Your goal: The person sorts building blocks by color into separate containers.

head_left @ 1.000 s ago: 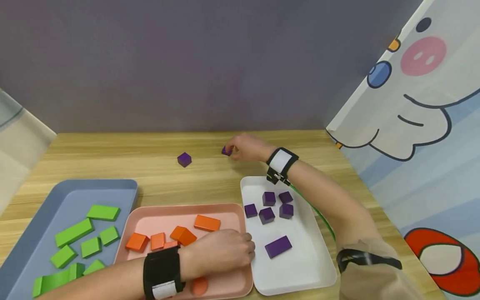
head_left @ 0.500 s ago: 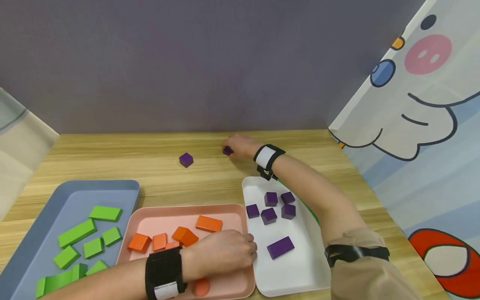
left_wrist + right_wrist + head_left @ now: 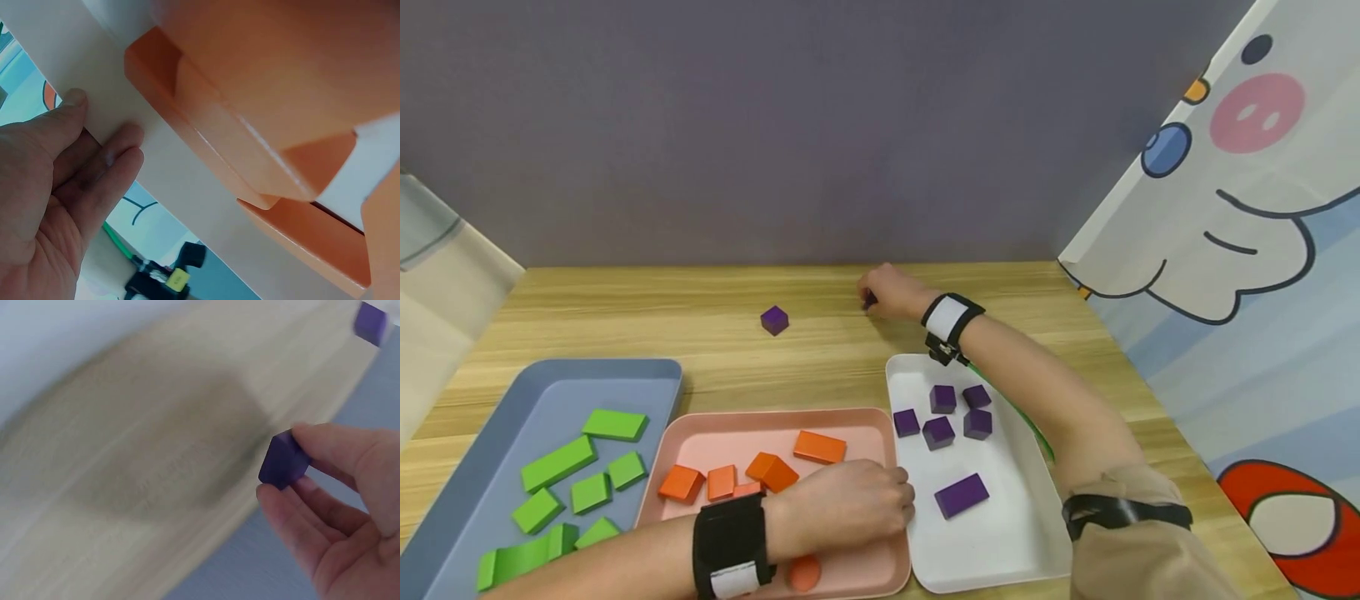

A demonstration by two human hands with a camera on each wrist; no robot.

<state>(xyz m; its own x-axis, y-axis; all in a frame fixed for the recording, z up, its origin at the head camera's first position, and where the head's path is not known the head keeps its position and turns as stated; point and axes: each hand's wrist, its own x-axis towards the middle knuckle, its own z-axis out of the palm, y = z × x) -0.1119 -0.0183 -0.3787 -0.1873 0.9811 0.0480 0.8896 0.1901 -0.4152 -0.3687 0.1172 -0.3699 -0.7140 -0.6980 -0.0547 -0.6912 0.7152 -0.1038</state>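
Observation:
My right hand (image 3: 895,292) pinches a small purple block (image 3: 284,460) between thumb and fingertips at the back of the table. In the right wrist view the block shows angled faces, just above the wood. A second purple cube (image 3: 774,320) sits on the table to the left of that hand. My left hand (image 3: 848,504) lies over the right side of the pink tray (image 3: 722,422), fingers loosely bent. In the left wrist view its fingertips (image 3: 128,156) rest at the tray's pale edge. Orange blocks (image 3: 775,472) lie in that tray, partly hidden by the forearm.
The white tray (image 3: 1000,533) at front right holds several purple cubes (image 3: 938,433) and a longer purple block (image 3: 961,496). At left, a blue tray (image 3: 647,375) holds green blocks (image 3: 559,463). A grey panel (image 3: 775,133) rises behind the table.
My right hand has taken hold of the far purple block, turned it in its fingers and drawn slightly to the right. The left hand has stayed over the pink tray.

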